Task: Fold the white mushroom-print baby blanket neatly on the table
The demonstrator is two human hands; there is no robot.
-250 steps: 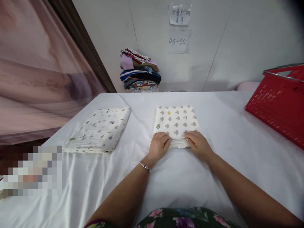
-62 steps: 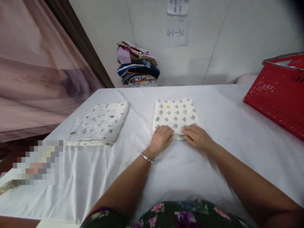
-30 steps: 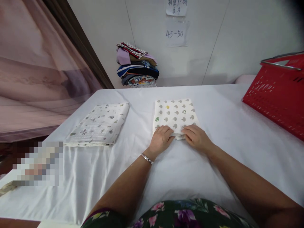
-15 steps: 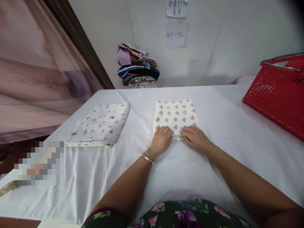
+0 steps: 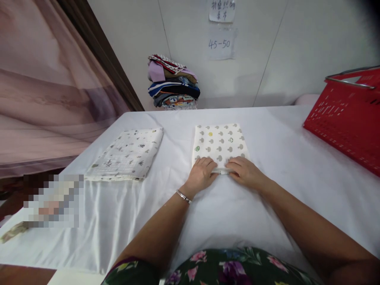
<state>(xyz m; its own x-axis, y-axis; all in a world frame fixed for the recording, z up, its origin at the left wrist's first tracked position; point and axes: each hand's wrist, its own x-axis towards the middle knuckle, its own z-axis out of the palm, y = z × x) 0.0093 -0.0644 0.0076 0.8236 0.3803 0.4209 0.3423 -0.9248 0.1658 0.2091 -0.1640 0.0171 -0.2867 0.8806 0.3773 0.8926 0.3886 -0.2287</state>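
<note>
A folded white cloth [image 5: 219,144] with grey tree-like prints and a few yellow and green ones lies flat in front of me. My left hand [image 5: 203,174] holds its near left corner, fingers on top and thumb at the front edge. At the near right corner my right hand [image 5: 244,172] grips in the same way. Between the hands the layered front edge shows. Another folded white cloth [image 5: 127,154], with small scattered prints, rests to the left, apart from both hands.
Both cloths lie on a white-covered table [image 5: 166,221]. A red plastic basket [image 5: 347,114] with a metal handle stands at the right. Beyond the far edge rises a stack of folded fabrics [image 5: 173,85]. Pink curtains [image 5: 53,87] hang at left; a pixelated patch covers something at the lower left.
My hands stay at the near corners, with the thumbs now closer in at the front edge. The cloth has barely moved. The view has shifted slightly.
</note>
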